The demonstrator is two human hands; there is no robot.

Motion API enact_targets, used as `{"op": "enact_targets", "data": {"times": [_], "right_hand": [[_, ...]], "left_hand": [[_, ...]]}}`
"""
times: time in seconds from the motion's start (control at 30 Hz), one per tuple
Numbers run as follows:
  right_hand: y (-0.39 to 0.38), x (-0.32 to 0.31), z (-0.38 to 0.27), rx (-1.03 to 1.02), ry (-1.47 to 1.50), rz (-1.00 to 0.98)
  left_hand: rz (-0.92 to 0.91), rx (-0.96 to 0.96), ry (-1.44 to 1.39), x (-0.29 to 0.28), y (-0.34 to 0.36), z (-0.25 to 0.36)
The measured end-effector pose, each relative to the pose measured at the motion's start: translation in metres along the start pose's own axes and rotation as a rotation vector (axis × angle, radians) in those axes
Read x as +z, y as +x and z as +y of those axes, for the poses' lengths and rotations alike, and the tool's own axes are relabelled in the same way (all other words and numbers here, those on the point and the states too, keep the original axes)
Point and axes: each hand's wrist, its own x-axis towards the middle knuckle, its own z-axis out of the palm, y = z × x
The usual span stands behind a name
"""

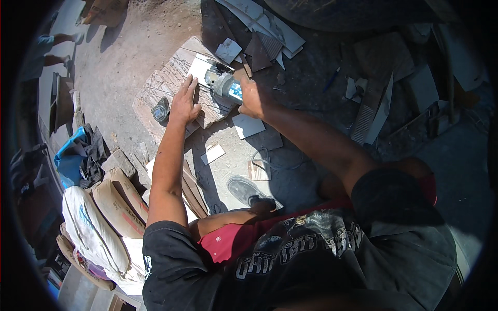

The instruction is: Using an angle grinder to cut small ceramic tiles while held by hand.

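Note:
My right hand (252, 99) is wrapped round the body of an angle grinder (226, 87). The grinder's head rests at the right edge of a white tile (200, 70); its disc is mostly hidden. With fingers stretched out flat, my left hand (185, 102) presses near the tile's lower left corner. Beneath the tile lies a scored, reddish stone slab (171, 78), crossed by many cut lines. On the slab, left of my left hand, sits a small dark round object with a glassy face (161, 111), perhaps a watch.
Broken tile pieces (270, 26) lie beyond the slab, and more offcuts (249, 126) lie nearer my sandalled foot (249, 191). A cable (282, 165) crosses the ground. Filled sacks (93, 228) and a blue bag (70, 160) stand at left. Another person's legs (57, 49) show far left.

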Motion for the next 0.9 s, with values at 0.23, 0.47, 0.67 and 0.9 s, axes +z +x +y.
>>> {"op": "enact_targets", "data": {"times": [0.23,0.47,0.67,0.9], "right_hand": [[-0.01,-0.001,0.013,0.111,0.044,-0.09],[-0.043,-0.018,0.034,0.144,0.056,-0.118],[-0.045,-0.027,0.069,0.221,0.129,0.066],[-0.045,-0.04,0.071,0.282,0.262,0.141]], "left_hand": [[-0.014,-0.019,0.02,0.002,0.002,0.002],[-0.018,-0.039,0.003,0.004,0.0,-0.003],[0.197,-0.121,-0.192,0.021,0.008,0.004],[0.233,-0.29,-0.232,0.021,0.037,0.02]]}}
